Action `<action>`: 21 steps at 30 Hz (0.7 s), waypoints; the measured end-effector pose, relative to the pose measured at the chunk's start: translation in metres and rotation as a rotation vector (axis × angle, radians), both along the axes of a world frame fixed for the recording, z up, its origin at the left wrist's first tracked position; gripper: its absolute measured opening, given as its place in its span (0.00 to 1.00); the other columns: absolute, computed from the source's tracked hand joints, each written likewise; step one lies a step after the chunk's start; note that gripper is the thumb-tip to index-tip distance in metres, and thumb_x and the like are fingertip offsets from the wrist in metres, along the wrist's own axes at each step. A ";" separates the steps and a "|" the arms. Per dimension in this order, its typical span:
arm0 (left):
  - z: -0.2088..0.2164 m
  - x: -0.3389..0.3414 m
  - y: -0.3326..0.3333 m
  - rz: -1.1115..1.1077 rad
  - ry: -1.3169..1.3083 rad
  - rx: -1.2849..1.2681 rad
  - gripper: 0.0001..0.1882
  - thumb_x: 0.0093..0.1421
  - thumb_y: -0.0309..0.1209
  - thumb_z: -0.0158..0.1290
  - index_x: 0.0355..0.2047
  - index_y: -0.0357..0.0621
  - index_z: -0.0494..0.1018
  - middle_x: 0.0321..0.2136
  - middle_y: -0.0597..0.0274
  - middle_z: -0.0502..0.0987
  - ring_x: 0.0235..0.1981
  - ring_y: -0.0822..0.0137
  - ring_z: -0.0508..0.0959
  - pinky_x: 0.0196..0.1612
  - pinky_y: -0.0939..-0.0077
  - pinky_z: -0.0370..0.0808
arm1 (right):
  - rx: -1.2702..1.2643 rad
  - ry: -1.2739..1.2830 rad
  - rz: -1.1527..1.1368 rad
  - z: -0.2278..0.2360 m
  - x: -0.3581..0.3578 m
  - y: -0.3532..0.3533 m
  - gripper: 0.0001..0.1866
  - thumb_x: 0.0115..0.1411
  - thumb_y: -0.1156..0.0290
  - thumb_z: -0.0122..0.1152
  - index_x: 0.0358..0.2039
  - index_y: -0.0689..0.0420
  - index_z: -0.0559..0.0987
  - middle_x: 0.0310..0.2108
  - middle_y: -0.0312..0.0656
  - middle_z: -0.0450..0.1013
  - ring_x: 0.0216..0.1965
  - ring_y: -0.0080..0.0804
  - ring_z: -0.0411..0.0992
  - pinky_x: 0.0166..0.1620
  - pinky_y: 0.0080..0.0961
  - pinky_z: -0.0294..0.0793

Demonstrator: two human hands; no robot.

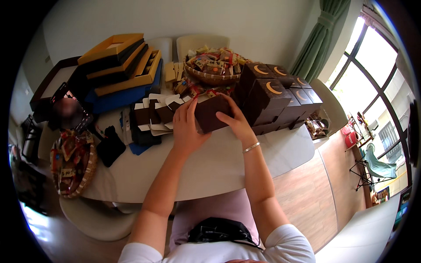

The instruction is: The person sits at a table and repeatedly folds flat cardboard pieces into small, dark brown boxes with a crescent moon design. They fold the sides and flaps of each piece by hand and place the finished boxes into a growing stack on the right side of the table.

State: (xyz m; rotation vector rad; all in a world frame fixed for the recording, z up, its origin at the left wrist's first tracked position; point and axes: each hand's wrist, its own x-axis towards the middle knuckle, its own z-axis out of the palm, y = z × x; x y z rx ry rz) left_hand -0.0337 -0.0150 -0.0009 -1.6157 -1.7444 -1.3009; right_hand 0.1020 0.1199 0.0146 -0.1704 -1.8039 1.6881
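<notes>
Between my two hands is a small dark brown box (212, 115), held above the near middle of the table. My left hand (187, 122) grips its left side, fingers along the far edge and thumb toward the near edge. Across its right end my right hand (235, 120) is wrapped, the thumb lying on the top face. Just right of it stand stacked dark brown boxes (270, 94), several with a gold crescent on top. To the left lie unfolded brown-and-white cartons (155, 111) with their flaps up.
A wicker basket (210, 78) heaped with wrapped snacks stands at the back. Another snack basket (72, 164) sits at the left edge. Yellow-and-black trays (127, 65) are piled at the far left, near a black pouch (112, 147). Chairs surround the white table (210, 171).
</notes>
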 end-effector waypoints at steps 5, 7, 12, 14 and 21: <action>-0.007 -0.007 0.001 -0.047 0.093 -0.196 0.47 0.37 0.24 0.67 0.61 0.52 0.63 0.57 0.52 0.66 0.60 0.44 0.65 0.59 0.52 0.67 | 0.123 0.050 -0.108 -0.014 -0.012 -0.003 0.38 0.63 0.66 0.65 0.69 0.54 0.58 0.59 0.42 0.66 0.59 0.29 0.64 0.62 0.27 0.62; -0.001 -0.003 -0.002 -0.078 0.138 -0.267 0.45 0.37 0.21 0.66 0.60 0.52 0.64 0.56 0.54 0.67 0.60 0.45 0.65 0.60 0.51 0.64 | 0.143 0.062 -0.243 -0.019 -0.017 -0.002 0.37 0.63 0.65 0.64 0.69 0.53 0.57 0.56 0.41 0.68 0.58 0.27 0.65 0.61 0.27 0.63; -0.002 0.003 0.002 0.024 0.104 0.045 0.49 0.41 0.21 0.65 0.64 0.49 0.56 0.60 0.50 0.63 0.63 0.46 0.63 0.64 0.51 0.58 | 0.127 0.107 -0.324 -0.021 -0.025 -0.013 0.14 0.69 0.63 0.56 0.46 0.59 0.81 0.41 0.33 0.75 0.45 0.19 0.70 0.52 0.19 0.69; -0.006 0.008 0.007 0.062 -0.113 0.215 0.48 0.46 0.23 0.65 0.66 0.46 0.52 0.63 0.48 0.61 0.65 0.48 0.61 0.65 0.51 0.56 | -0.107 0.249 -0.306 -0.022 -0.026 -0.014 0.17 0.71 0.61 0.52 0.48 0.60 0.79 0.41 0.33 0.75 0.44 0.18 0.70 0.51 0.19 0.69; -0.030 -0.006 0.015 -0.704 -1.249 0.105 0.40 0.63 0.43 0.58 0.67 0.43 0.49 0.60 0.51 0.63 0.60 0.57 0.69 0.49 0.65 0.77 | -0.324 0.470 -0.252 -0.020 -0.033 -0.016 0.22 0.72 0.55 0.47 0.54 0.60 0.75 0.46 0.34 0.74 0.47 0.20 0.70 0.52 0.20 0.71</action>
